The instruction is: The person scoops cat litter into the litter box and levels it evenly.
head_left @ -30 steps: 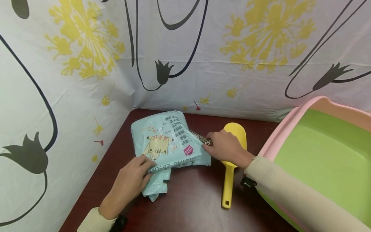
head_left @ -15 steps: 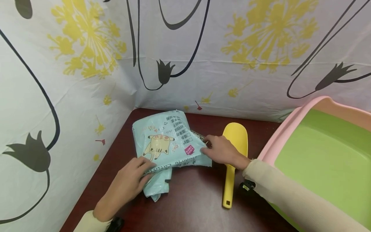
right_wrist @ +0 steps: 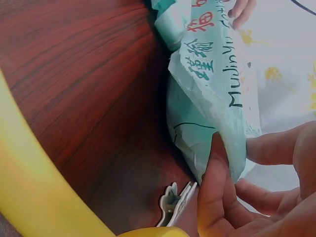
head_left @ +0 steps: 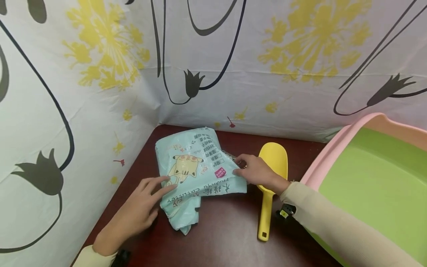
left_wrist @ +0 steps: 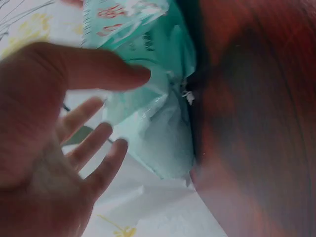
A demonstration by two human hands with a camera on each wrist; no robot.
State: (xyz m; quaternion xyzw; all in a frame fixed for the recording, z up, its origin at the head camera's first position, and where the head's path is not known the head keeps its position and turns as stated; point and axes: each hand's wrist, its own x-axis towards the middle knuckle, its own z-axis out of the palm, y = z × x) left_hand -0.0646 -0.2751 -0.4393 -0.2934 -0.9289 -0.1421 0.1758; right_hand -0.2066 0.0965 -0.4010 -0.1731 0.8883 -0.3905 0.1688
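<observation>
A light blue plastic cat litter bag (head_left: 190, 163) with a printed cat lies on the dark table, its lower left part folded and crumpled. My right hand (head_left: 258, 171) pinches the bag's right corner between thumb and fingers, as the right wrist view (right_wrist: 237, 197) shows. Over the bag's near left edge my left hand (head_left: 140, 204) has its fingers spread and gripping nothing; whether the fingertips touch the plastic I cannot tell. Close below the right fingers lies a metal clip (right_wrist: 173, 205). From under the bag's right side pokes a thin patterned strip (head_left: 228, 155).
A yellow scoop (head_left: 266, 211) lies just right of the bag, partly beneath my right forearm. Farther right stands a green litter tray with a pink rim (head_left: 325, 163). Patterned white sheeting (head_left: 213, 107) hangs behind and to the left of the table (head_left: 223, 226).
My left hand has let go of the bag's folded near edge and drawn slightly left, fingers spreading. The near edge has loosened, showing more print. My right hand stays at the corner.
</observation>
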